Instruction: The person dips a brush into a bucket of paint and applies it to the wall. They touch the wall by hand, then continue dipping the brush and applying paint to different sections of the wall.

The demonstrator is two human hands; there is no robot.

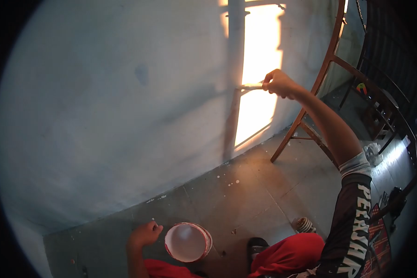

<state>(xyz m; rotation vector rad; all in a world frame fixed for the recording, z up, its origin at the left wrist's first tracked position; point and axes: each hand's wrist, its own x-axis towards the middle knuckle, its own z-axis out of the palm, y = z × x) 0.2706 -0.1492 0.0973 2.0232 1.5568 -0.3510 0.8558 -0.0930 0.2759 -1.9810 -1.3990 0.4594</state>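
Observation:
My right hand (280,84) is raised in front of the wall (125,92), its fingers closed round the handle of a brush (251,86). The brush points left, its tip at the wall beside a bright patch of sunlight. Low in the view, my left hand (147,232) has its fingers curled; what they hold, if anything, is too small to make out. Just right of it, a white bucket (188,242) with a reddish rim stands on the floor, with whitish contents inside.
A brown wooden ladder-like frame (316,85) leans at the right, near my right arm. White spots dot the tiled floor (264,185) along the wall. A striped round object (305,225) lies near my knee. Dark metal furniture and a patterned mat (379,241) are at the far right.

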